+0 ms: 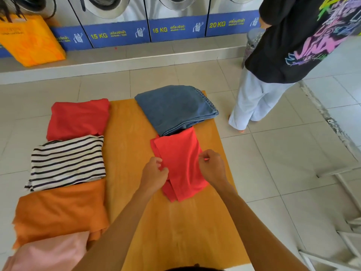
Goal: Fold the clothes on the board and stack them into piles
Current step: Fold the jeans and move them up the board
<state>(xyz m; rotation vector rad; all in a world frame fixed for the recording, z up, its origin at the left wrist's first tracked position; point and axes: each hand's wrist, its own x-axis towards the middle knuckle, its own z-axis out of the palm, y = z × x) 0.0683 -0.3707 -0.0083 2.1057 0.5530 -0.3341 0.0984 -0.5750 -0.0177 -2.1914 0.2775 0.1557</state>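
Both our hands pinch the red garment (179, 163) on the board (129, 133), left hand (154, 173) and right hand (212, 167) at its side edges. If one pinch slips, we think the fold opens unevenly.

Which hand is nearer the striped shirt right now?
Left. The left hand pinches the red garment's left edge, on the striped shirt's side; the right hand grips its right edge, farther away.
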